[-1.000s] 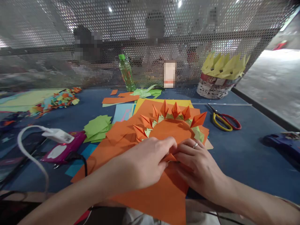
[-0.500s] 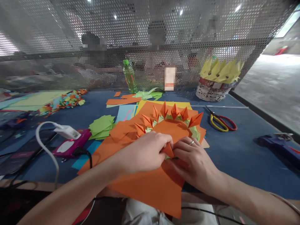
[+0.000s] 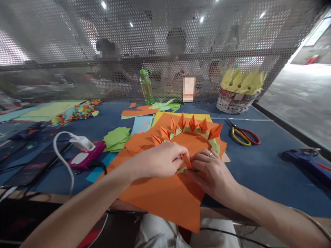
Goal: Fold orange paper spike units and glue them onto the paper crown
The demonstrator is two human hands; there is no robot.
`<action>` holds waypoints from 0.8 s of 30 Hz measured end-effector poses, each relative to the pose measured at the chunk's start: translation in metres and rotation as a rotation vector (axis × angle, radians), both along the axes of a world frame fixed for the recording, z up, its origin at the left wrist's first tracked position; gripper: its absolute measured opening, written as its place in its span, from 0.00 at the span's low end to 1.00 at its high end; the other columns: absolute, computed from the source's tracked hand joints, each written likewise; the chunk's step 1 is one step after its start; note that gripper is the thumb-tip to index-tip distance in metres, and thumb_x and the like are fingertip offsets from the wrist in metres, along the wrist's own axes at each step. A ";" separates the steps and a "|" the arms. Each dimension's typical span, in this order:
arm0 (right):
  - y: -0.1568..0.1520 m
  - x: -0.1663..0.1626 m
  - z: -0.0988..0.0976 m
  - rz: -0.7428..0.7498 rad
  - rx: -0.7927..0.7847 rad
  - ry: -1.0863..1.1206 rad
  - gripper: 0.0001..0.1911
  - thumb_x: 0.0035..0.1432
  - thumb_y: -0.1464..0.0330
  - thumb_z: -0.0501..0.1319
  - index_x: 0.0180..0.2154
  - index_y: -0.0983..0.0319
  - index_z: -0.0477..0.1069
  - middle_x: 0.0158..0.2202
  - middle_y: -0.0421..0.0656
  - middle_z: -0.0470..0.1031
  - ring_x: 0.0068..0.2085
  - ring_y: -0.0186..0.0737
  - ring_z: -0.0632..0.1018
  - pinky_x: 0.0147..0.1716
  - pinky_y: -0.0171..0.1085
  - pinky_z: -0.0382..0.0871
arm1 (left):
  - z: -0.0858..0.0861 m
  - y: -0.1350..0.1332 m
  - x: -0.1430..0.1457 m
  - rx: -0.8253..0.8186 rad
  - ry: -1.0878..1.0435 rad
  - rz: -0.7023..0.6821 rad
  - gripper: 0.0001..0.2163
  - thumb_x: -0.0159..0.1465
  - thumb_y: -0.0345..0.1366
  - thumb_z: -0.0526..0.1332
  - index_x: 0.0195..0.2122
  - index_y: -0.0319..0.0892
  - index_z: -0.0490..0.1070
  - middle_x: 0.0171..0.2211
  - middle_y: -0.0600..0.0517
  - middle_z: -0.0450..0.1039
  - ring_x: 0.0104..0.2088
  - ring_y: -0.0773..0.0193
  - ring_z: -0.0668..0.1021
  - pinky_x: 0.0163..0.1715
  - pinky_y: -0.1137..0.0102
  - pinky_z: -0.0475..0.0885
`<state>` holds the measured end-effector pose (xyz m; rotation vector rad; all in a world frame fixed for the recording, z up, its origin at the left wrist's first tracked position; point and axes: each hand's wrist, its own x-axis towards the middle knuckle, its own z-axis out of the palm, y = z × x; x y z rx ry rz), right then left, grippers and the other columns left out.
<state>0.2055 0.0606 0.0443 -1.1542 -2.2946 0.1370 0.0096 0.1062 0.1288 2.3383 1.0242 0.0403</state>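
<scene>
A ring of folded light-green paper [image 3: 213, 144] with several pointed orange paper pieces [image 3: 193, 123] standing along its far side lies on orange paper sheets [image 3: 160, 196]. At the ring's near side, my left hand [image 3: 165, 158] pinches a folded orange paper piece [image 3: 186, 161] between thumb and fingers. Close against it on the right, my right hand [image 3: 210, 172], with a ring on one finger, has its fingers closed on the near part of the paper ring. My fingers cover where the orange piece meets the green band.
Scissors [image 3: 243, 135] and a blue tool [image 3: 307, 163] lie right. A paper crown basket [image 3: 236, 98] and a green bottle [image 3: 146, 89] stand by the mesh screen. Green paper pieces [image 3: 117, 138], a magenta power adapter [image 3: 86, 156] with cables and a phone [image 3: 33, 165] are left.
The view has shifted slightly, so the things at left appear further right. Both hands stay at the ring's near side, and the orange piece between them is tilted a little differently.
</scene>
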 end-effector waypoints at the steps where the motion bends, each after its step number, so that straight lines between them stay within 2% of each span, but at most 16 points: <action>1: 0.000 0.000 0.000 0.000 0.000 0.000 0.13 0.66 0.66 0.63 0.27 0.62 0.71 0.31 0.42 0.76 0.36 0.40 0.72 0.39 0.39 0.60 | 0.000 0.000 0.000 0.003 0.001 0.000 0.10 0.64 0.28 0.55 0.39 0.44 0.75 0.21 0.58 0.67 0.21 0.68 0.67 0.23 0.74 0.57; 10: -0.002 -0.001 0.001 -0.012 -0.013 0.017 0.12 0.65 0.68 0.64 0.28 0.62 0.71 0.31 0.41 0.76 0.36 0.40 0.71 0.39 0.40 0.58 | -0.001 -0.002 -0.003 0.002 -0.017 -0.019 0.09 0.63 0.28 0.54 0.36 0.43 0.74 0.22 0.58 0.67 0.22 0.68 0.68 0.23 0.73 0.57; 15: -0.001 -0.001 0.002 0.006 -0.013 0.031 0.12 0.67 0.67 0.62 0.29 0.62 0.72 0.32 0.41 0.76 0.37 0.40 0.71 0.39 0.40 0.58 | -0.006 -0.002 -0.001 -0.005 -0.027 0.008 0.03 0.59 0.32 0.62 0.35 0.42 0.73 0.25 0.58 0.71 0.25 0.68 0.72 0.23 0.74 0.60; 20: 0.000 0.000 -0.002 0.023 -0.005 0.052 0.12 0.67 0.67 0.62 0.29 0.61 0.72 0.31 0.41 0.76 0.37 0.40 0.70 0.39 0.40 0.57 | -0.014 -0.004 0.006 0.036 -0.032 0.071 0.08 0.56 0.24 0.60 0.31 0.43 0.75 0.28 0.56 0.77 0.28 0.67 0.76 0.26 0.74 0.62; 24: 0.000 0.000 -0.001 0.031 -0.011 0.056 0.11 0.65 0.68 0.64 0.28 0.61 0.71 0.31 0.40 0.76 0.37 0.40 0.71 0.40 0.40 0.57 | -0.015 -0.007 0.010 0.083 -0.049 0.087 0.12 0.56 0.22 0.60 0.35 0.45 0.77 0.26 0.57 0.77 0.27 0.67 0.76 0.26 0.74 0.62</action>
